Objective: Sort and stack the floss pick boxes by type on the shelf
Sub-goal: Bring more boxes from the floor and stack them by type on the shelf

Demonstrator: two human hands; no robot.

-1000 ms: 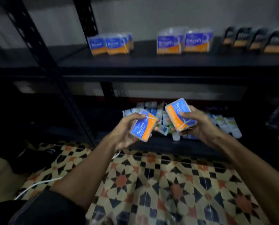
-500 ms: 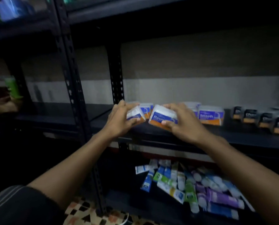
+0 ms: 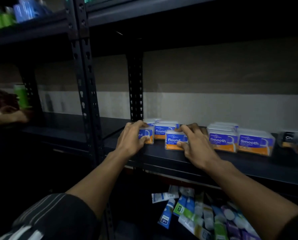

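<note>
On shelf (image 3: 162, 158), left hand (image 3: 130, 142) grips leftmost Round box (image 3: 147, 135), right hand (image 3: 195, 144) front Round box (image 3: 173, 142)

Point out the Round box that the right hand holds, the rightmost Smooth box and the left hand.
Front Round box (image 3: 174, 140): head view, blue label.
Rightmost Smooth box (image 3: 252, 142): head view, blue label.
Left hand (image 3: 130, 141): head view, back of hand.

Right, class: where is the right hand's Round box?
Head view, centre: the Round box stands on the dark shelf, in front of other Round boxes, left of the Smooth boxes, in the right hand.
</note>
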